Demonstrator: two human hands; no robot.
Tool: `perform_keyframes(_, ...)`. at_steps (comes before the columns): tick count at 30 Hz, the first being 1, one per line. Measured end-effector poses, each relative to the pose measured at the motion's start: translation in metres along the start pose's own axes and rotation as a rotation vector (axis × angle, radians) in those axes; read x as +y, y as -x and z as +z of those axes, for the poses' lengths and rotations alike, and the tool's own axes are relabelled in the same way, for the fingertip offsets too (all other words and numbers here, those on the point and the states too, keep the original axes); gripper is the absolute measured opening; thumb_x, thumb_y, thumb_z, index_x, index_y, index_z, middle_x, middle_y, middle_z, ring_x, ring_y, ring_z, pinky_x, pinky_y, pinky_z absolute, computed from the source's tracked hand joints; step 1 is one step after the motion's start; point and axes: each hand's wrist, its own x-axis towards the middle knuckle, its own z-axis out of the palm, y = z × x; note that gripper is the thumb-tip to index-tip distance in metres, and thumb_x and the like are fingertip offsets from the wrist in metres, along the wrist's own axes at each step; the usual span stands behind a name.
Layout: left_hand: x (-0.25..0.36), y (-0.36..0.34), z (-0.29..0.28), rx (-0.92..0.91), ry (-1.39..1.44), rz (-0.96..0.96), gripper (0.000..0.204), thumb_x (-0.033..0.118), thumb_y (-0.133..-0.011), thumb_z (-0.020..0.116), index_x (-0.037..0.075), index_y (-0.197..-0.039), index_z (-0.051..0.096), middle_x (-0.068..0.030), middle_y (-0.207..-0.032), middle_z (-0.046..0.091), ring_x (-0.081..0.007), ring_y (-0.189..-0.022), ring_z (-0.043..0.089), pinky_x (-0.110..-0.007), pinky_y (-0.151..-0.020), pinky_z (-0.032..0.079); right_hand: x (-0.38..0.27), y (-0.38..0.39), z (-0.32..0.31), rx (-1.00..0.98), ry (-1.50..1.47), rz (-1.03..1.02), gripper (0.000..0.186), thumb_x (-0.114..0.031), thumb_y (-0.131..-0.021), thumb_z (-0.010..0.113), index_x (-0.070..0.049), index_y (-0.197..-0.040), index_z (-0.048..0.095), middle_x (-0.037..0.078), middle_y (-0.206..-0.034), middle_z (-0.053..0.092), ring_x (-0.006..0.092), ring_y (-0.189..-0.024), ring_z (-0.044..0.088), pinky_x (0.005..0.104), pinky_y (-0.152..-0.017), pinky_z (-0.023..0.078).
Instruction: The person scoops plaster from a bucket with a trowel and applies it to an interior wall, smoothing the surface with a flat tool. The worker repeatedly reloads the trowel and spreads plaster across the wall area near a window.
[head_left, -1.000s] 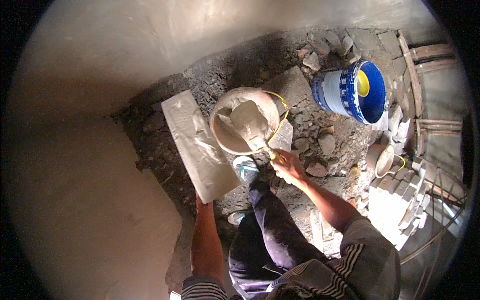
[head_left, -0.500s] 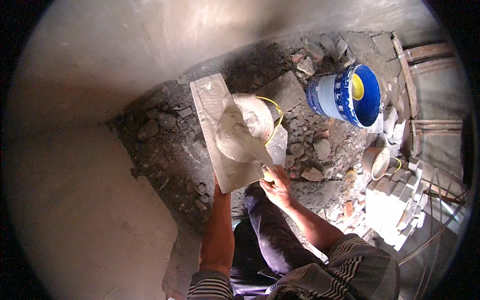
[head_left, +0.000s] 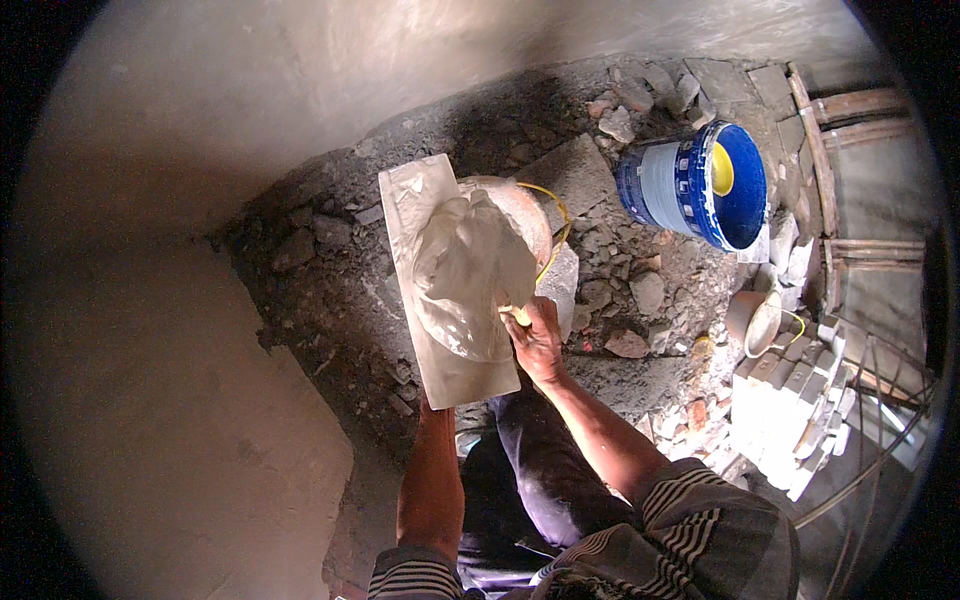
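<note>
A large flat rectangular board (head_left: 442,376) coated in grey plaster is held out in front of me, with a wet heap (head_left: 460,262) of plaster on it. My left hand (head_left: 434,414) holds it from beneath, mostly hidden by the board. My right hand (head_left: 537,337) grips the yellowish handle of a trowel, whose blade is buried in or covered by the plaster. Behind the board, a pale bucket (head_left: 527,212) with a yellow handle shows only in part, on the rubble.
Broken rubble (head_left: 628,343) covers the floor. A blue bucket (head_left: 737,208) with something yellow inside lies to the right. A small pail (head_left: 747,322), stacked pale blocks (head_left: 785,395), wooden battens (head_left: 820,170) and bent rods are at the right. Plastered walls (head_left: 170,420) rise left and above.
The board has swung right, over the bucket. The trowel, earlier in the bucket, has come onto the board with a heap of plaster, and my right hand has moved left.
</note>
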Motion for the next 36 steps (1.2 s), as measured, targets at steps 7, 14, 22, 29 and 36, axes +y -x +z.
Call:
perform_keyframes(7,0.008,0.020,0.008,0.048,-0.078,0.021,0.050,0.033,-0.096,0.048,0.005,-0.136,0.041,-0.0107,-0.128,0.053,-0.0262,-0.115,0.051,-0.039,-0.099,0.043,0.030,-0.013,-0.006,-0.207,0.169,0.324,0.064,-0.009,-0.076,0.075,-0.010,-0.135,0.048,0.016,-0.101,0.061,0.0296,-0.093,0.060,0.0404,-0.080,0.049)
perform_keyframes(14,0.023,0.040,0.060,0.039,-0.243,0.090,0.047,0.029,-0.096,0.049,0.004,-0.135,0.042,-0.0098,-0.126,0.053,-0.0250,-0.114,0.051,-0.037,-0.100,0.042,0.051,-0.038,-0.015,-0.482,0.665,0.144,0.052,-0.023,-0.077,0.071,-0.011,-0.125,0.055,0.012,-0.107,0.062,0.0313,-0.100,0.057,0.0459,-0.083,0.045)
perform_keyframes(22,0.047,0.124,0.204,0.018,-0.631,0.374,0.043,0.024,-0.096,0.050,0.004,-0.134,0.043,-0.0088,-0.125,0.053,-0.0236,-0.113,0.051,-0.034,-0.101,0.040,-0.159,-0.045,-0.076,-0.919,-0.711,0.477,0.049,-0.040,-0.096,0.044,-0.004,-0.129,0.049,0.011,-0.123,0.059,0.0257,-0.108,0.059,0.0405,-0.093,0.047)
perform_keyframes(29,0.031,0.201,0.327,0.059,-0.639,0.600,0.038,0.020,-0.096,0.050,0.004,-0.130,0.046,-0.0083,-0.119,0.055,-0.0208,-0.108,0.053,-0.033,-0.094,0.044,-0.240,-0.041,-0.131,-1.087,-1.496,0.426,0.042,-0.030,-0.097,0.046,-0.005,-0.130,0.049,0.010,-0.122,0.059,0.0216,-0.105,0.059,0.0385,-0.089,0.050)
perform_keyframes(36,0.018,0.272,0.454,0.031,-0.489,0.768,0.031,0.017,-0.095,0.050,0.005,-0.124,0.050,-0.0080,-0.111,0.058,-0.0173,-0.100,0.056,-0.032,-0.083,0.051,-0.354,-0.049,-0.220,-1.197,-1.506,0.108,0.042,-0.029,-0.097,0.048,-0.005,-0.131,0.048,0.010,-0.122,0.058,0.0208,-0.106,0.058,0.0370,-0.089,0.050)
